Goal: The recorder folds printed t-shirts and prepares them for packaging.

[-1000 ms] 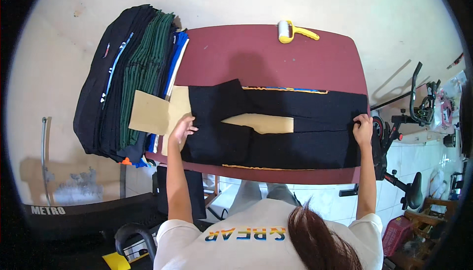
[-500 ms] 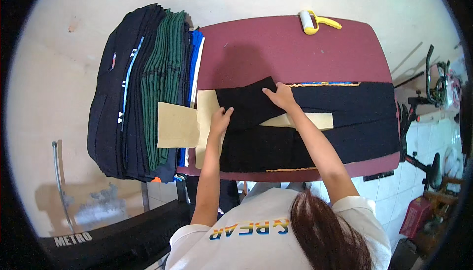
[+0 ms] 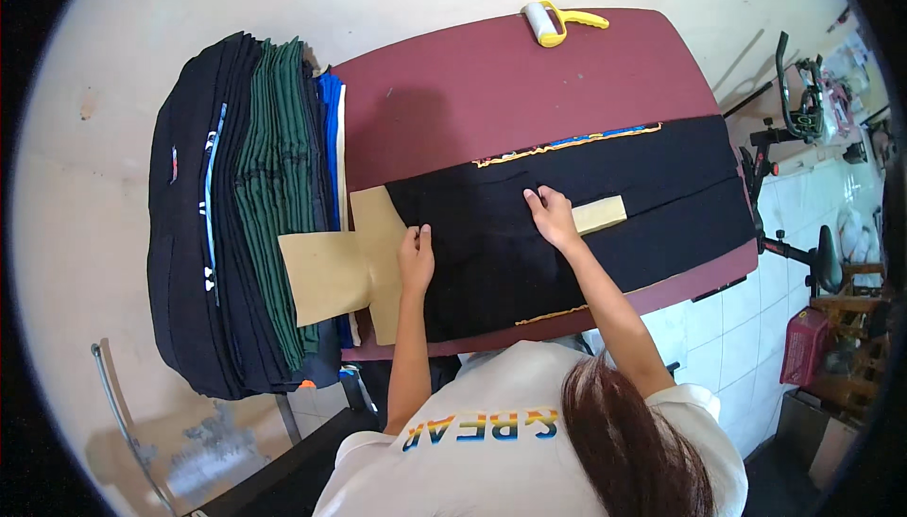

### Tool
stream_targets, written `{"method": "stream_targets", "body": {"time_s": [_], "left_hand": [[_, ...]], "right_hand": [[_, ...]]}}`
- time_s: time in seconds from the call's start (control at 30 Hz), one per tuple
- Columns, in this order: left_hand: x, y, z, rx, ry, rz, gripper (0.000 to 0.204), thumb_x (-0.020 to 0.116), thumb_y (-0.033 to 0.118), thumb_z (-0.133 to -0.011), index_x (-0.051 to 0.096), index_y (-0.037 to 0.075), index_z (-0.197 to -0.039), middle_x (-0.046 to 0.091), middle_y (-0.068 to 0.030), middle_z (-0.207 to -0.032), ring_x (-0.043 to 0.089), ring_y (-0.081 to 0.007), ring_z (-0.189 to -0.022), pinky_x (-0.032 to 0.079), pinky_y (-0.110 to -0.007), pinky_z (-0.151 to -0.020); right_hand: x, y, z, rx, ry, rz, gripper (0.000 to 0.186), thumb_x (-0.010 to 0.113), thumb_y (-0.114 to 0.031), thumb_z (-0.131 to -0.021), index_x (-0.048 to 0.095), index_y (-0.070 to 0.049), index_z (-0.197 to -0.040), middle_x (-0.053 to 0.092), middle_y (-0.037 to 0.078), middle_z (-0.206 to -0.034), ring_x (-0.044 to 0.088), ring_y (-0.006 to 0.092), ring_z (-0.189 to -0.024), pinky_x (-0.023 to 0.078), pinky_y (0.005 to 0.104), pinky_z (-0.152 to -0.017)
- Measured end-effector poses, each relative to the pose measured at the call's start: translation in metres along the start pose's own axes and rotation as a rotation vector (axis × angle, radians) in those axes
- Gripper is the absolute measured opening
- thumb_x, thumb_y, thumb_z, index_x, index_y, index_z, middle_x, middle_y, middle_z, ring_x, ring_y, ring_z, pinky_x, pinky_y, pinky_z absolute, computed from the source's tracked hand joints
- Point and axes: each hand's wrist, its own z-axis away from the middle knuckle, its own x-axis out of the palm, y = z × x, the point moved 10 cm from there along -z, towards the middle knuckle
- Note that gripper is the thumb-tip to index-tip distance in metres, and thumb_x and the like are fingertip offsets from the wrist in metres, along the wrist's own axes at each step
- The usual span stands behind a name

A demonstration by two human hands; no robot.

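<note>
A black garment (image 3: pixel 491 281) lies flat over a tan cardboard template (image 3: pixel 373 220) on the maroon padded table. Its two long panels run off to the right, and yellow-and-blue trim shows along the far edge. My left hand (image 3: pixel 416 257) pinches the garment's left end, beside the exposed cardboard. Near the middle, my right hand (image 3: pixel 552 218) has its thumb and fingers closed on the black cloth. Just to the right of that hand, a tan strip of the cardboard (image 3: pixel 600 215) shows between the panels. The rest of the template is hidden under the cloth.
Folded dark and green garments (image 3: pixel 274 205) are stacked at the table's left, with blue and white ones at the stack's right side. A lint roller with a yellow handle (image 3: pixel 567 21) lies at the far edge of the maroon table (image 3: pixel 453 83). An exercise bike (image 3: pixel 803 139) stands at the right.
The lifted flap of black cloth has come down flat over the cardboard. My right hand has moved nearer to me with it. The whole view has shifted and tilted slightly.
</note>
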Motion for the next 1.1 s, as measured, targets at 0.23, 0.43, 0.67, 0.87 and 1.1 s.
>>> {"method": "stream_targets", "body": {"time_s": [0.23, 0.43, 0.67, 0.87, 1.1], "left_hand": [[-0.007, 0.000, 0.004, 0.154, 0.131, -0.049, 0.024, 0.055, 0.022, -0.086, 0.054, -0.002, -0.089, 0.048, -0.0057, -0.062, 0.043, -0.0129, -0.055, 0.039, -0.029, -0.053], [-0.078, -0.042, 0.045, 0.047, 0.220, -0.223, 0.028, 0.055, 0.025, -0.082, 0.056, 0.000, -0.094, 0.059, -0.0150, -0.081, 0.057, -0.0216, -0.076, 0.044, -0.032, -0.070], [-0.152, -0.129, 0.089, -0.286, 0.224, -0.290, 0.039, 0.058, 0.031, -0.083, 0.054, -0.006, -0.090, 0.058, -0.0152, -0.086, 0.053, -0.0250, -0.081, 0.041, -0.033, -0.078], [-0.119, -0.089, 0.062, 0.080, 0.224, 0.044, 0.030, 0.055, 0.024, -0.086, 0.055, -0.006, -0.089, 0.059, -0.0105, -0.085, 0.049, -0.0142, -0.075, 0.040, -0.030, -0.070], [-0.126, 0.082, 0.110, 0.447, 0.457, -0.326, 0.035, 0.055, 0.017, -0.086, 0.055, -0.011, -0.065, 0.046, -0.0230, -0.048, 0.041, -0.0203, -0.037, 0.033, -0.037, -0.041]], "right_hand": [[-0.013, -0.003, 0.006, -0.039, 0.086, -0.014, 0.027, 0.057, -0.021, -0.081, 0.050, 0.002, -0.069, 0.054, 0.020, -0.062, 0.055, 0.0346, -0.060, 0.042, 0.0411, -0.056], [-0.121, 0.003, 0.040, -0.326, 0.447, 0.315, 0.013, 0.054, -0.017, -0.080, 0.054, -0.005, -0.085, 0.054, 0.014, -0.090, 0.049, 0.0313, -0.088, 0.038, 0.0411, -0.080], [-0.215, 0.064, 0.026, -0.132, 0.537, 0.522, 0.026, 0.048, -0.021, -0.084, 0.053, -0.006, -0.105, 0.050, 0.013, -0.118, 0.039, 0.0315, -0.118, 0.031, 0.0436, -0.096], [-0.177, 0.072, 0.016, -0.153, 0.374, 0.759, 0.038, 0.044, -0.027, -0.085, 0.046, -0.013, -0.121, 0.036, 0.009, -0.133, 0.028, 0.0270, -0.127, 0.019, 0.0483, -0.103], [-0.176, 0.074, 0.016, -0.136, 0.362, 0.757, 0.038, 0.043, -0.027, -0.085, 0.046, -0.014, -0.121, 0.036, 0.009, -0.134, 0.026, 0.0260, -0.128, 0.017, 0.0475, -0.104]]}}
